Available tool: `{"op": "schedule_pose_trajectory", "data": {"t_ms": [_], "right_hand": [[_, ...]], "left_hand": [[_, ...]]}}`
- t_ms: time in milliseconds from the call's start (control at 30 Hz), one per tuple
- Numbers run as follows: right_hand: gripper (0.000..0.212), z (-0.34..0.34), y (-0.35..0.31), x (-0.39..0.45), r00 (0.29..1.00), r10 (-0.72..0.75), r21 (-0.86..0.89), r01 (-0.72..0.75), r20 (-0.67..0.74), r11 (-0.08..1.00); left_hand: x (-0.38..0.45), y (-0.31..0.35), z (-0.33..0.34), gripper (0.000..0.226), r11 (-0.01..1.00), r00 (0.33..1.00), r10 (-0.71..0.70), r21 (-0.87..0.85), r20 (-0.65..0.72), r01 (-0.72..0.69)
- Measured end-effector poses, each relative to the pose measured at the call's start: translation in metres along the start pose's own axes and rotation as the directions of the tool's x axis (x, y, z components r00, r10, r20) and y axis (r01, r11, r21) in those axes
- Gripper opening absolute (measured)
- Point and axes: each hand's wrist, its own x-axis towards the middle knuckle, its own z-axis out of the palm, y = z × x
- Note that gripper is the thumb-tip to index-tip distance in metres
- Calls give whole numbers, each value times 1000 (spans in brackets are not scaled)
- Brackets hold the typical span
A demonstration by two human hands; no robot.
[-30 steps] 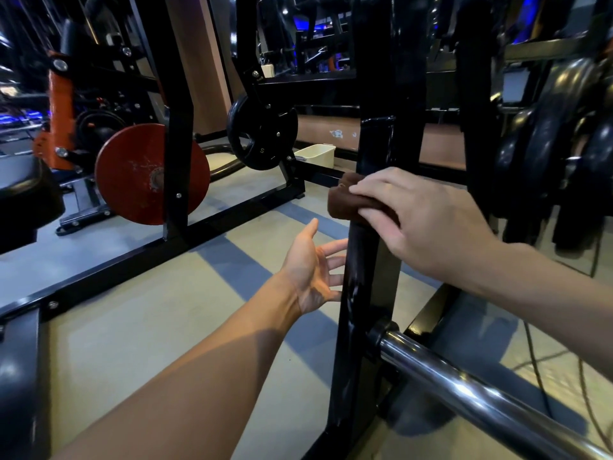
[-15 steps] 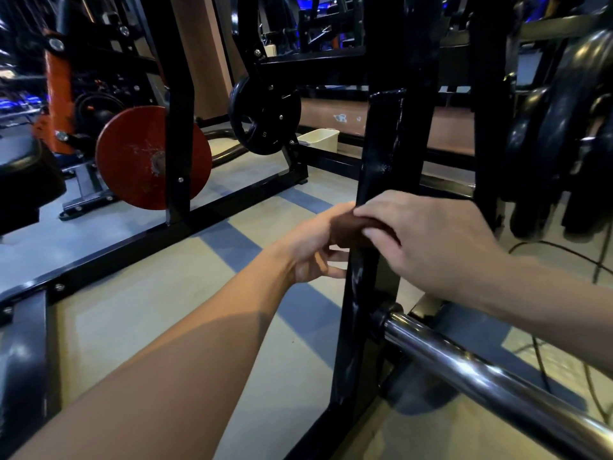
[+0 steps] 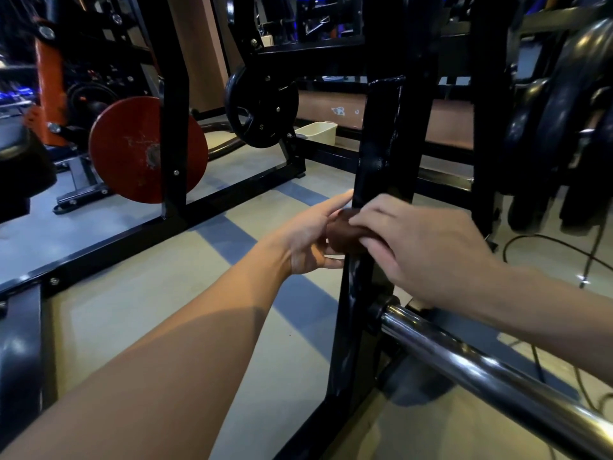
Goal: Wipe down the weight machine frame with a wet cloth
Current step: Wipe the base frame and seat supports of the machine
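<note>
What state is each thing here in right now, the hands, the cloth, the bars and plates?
Right hand: fingers curled on the brown cloth, pressing it to the black upright post.
Left hand: touching the cloth from the other side; its grip is unclear.
Post: upright, glossy.
Chrome bar: horizontal, bare.
Red plate: mounted upright, scuffed.
Black plate: mounted on the frame.
Beige bin: on the floor, open-topped.

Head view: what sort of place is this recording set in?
Most likely a gym's weights area: a red weight plate and a black plate hang on black machine frames, and a chrome bar juts from the upright being wiped.
</note>
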Motion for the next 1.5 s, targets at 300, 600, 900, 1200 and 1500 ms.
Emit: {"op": "schedule_pose_trajectory", "data": {"t_ms": [300,600,900,1200,1500], "right_hand": [[33,41,-49,-44,896,-189,135,147,402,980],[29,6,-1,-6,998,2,34,0,-58,999],[27,32,-27,-29,968,-149,32,146,202,989],[31,18,-10,-18,998,-60,77,57,36,995],[31,18,-4,-21,994,-105,75,102,43,992]], "left_hand": [[-1,0,2,63,1000,1000,-7,16,4,7],[-3,1,10,37,999,1000,15,34,-11,-15],[-5,3,12,65,997,999,-37,74,-14,38],[-6,3,10,59,995,995,-103,6,-8,103],[-6,5,6,75,987,987,-157,32,-23,158]]}}
